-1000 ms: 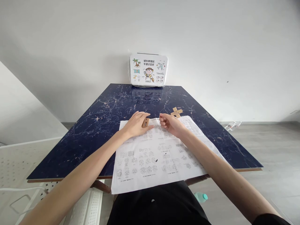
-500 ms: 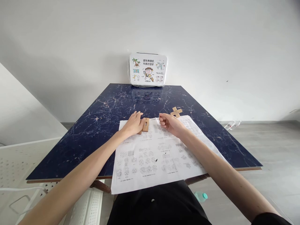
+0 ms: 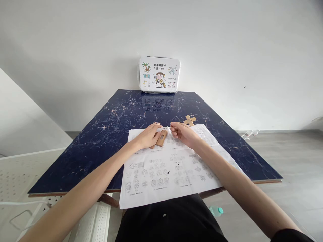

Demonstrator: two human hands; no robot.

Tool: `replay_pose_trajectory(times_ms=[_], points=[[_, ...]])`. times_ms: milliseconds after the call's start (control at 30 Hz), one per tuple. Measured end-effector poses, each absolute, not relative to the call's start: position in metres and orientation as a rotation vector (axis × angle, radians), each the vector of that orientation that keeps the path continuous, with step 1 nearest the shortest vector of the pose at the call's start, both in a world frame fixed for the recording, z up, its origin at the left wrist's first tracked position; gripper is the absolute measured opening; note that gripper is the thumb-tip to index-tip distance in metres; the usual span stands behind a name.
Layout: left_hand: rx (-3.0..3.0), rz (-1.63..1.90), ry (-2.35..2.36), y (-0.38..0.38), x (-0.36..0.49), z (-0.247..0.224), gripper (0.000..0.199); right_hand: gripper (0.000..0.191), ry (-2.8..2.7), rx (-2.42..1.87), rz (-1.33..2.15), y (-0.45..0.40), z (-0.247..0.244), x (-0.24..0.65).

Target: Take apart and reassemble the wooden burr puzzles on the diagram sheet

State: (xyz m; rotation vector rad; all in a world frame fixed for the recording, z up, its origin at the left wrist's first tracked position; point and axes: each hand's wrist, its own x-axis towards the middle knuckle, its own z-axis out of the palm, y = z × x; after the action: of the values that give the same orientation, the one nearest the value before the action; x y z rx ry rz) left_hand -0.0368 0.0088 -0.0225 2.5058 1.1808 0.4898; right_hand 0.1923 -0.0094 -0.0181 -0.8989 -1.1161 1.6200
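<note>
Beneath and beside my left hand point(image 3: 148, 135) lie flat wooden pieces; the right one point(image 3: 162, 138) has a slot and is tilted, and the other is mostly covered by the fingers. The left thumb touches the slotted piece. My right hand point(image 3: 183, 133) rests over the paper's upper part with its fingers curled; whether they hold anything small cannot be made out. Under both hands spreads a large white sheet point(image 3: 156, 186) printed with line diagrams. Just beyond my right hand, a cross-shaped wooden assembly point(image 3: 189, 120) sits at the sheet's far edge.
A white case point(image 3: 159, 74) with cartoon prints stands against the wall at the back of the dark blue marbled table point(image 3: 121, 111). Below the table's near edge, a bottle with a turquoise cap point(image 3: 216, 211) is visible. White perforated furniture point(image 3: 17, 171) stands at the left.
My left hand has moved right, towards my right hand, and the wooden pieces have shifted right and turned to a slant. My right hand has barely moved.
</note>
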Motion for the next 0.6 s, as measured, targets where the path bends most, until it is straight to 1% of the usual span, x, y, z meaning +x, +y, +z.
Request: replay_pose_trajectory(times_ms=[133,300,367,467,600], points=[[2.461,0.479,1.178,0.013,-0.037,-0.026,0.048,0.044,-1.158,-0.913,1.607,-0.011,-0.017,0.191],[2.456,0.635,1.168,0.016,-0.038,-0.024,0.039,0.041,-1.290,-0.997,1.516,-0.015,-0.016,0.187],[2.478,0.728,1.197,0.018,-0.039,-0.021,0.036,0.039,-1.371,-1.065,1.408,-0.017,-0.017,0.185],[2.561,0.836,1.242,0.021,-0.043,-0.017,0.034,0.035,-1.540,-1.163,1.158,-0.019,-0.019,0.181],[2.685,0.808,1.269,0.024,-0.046,-0.016,0.039,0.026,-1.793,-1.213,0.842,-0.021,-0.023,0.177]])
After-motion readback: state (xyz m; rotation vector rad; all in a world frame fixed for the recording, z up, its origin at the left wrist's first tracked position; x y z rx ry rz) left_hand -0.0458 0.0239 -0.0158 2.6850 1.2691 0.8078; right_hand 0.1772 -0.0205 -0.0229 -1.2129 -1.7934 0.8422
